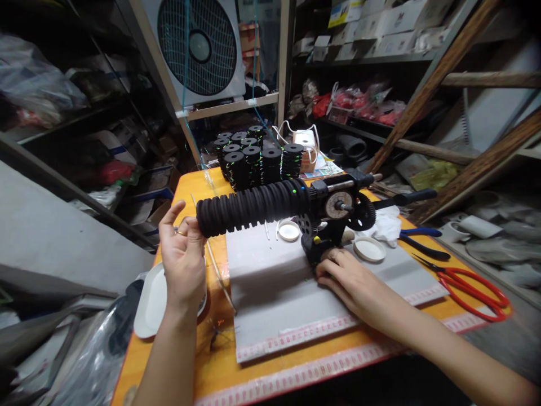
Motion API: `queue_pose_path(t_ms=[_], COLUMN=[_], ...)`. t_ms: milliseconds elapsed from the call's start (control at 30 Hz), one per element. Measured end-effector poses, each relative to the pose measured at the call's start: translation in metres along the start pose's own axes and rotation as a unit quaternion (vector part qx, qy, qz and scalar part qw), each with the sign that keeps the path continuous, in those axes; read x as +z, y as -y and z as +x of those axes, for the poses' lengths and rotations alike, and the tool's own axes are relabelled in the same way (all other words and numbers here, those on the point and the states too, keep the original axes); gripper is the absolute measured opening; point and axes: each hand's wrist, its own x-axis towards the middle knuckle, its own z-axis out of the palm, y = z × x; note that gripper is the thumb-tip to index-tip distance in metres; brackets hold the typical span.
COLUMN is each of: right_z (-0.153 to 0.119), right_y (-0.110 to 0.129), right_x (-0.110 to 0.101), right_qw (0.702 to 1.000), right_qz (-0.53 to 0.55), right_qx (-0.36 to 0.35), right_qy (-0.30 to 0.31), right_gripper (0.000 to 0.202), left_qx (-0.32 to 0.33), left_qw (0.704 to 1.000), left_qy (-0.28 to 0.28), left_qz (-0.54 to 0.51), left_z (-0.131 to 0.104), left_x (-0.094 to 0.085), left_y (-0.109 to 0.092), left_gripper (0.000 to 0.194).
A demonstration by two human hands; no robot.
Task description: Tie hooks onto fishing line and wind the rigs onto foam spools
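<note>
A row of black ring-shaped foam spools (249, 207) sits packed on the shaft of a black hand winder (325, 239), which has gears, a round dial and a crank handle. At the row's left end, the thumb and curled fingers of my left hand (182, 256) pinch the outermost spool; one finger wears a ring. My right hand (349, 276) is low at the winder's foot, its fingers bent around the base. Whether something small is between those fingertips is hidden. Under the winder lies a grey board (274, 304) with a ruler strip along its front edge.
Stacks of similar black spools (249, 160) stand at the table's back. Red-handled scissors (473, 293) and blue-and-black pliers (422, 239) lie right. Two small white dishes (369, 248) rest on the board, and a white tray (149, 304) at left. A fan (198, 48) stands behind the orange table (253, 389).
</note>
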Motion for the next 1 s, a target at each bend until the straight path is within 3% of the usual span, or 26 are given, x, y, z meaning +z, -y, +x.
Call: queue_pose_path(t_ms=[333,467,533,667,800,1000], right_z=[0.015,0.024,0.036,0.073,0.101,0.106], right_y=[0.004,0.028,0.042,0.057,0.055,0.054], right_x=[0.017,-0.015,-0.043,-0.086,-0.088,-0.082], right_qw=[0.994,0.982,0.963,0.929,0.929,0.93], right_qz=[-0.002,0.015,0.038,0.018,0.013,-0.026], right_qx=[-0.104,-0.171,-0.201,-0.169,-0.171,-0.173], right_qy=[-0.042,-0.081,-0.176,-0.329,-0.329,-0.323], right_gripper=[0.021,0.02,0.016,0.012,0.01,0.011], left_qx=[-0.013,-0.018,-0.018,-0.016,-0.015,-0.018], left_qw=[1.0,1.0,1.0,1.0,1.0,1.0], left_qy=[0.005,0.0,0.0,0.001,-0.002,-0.004], left_qz=[-0.011,-0.012,-0.009,-0.005,0.006,0.006], left_z=[0.001,0.001,0.001,0.001,0.001,0.001], left_x=[-0.001,-0.001,-0.001,-0.003,-0.003,-0.002], left_y=[0.0,0.001,0.001,0.001,0.001,0.001], left_gripper=[0.04,0.04,0.039,0.041,0.041,0.042])
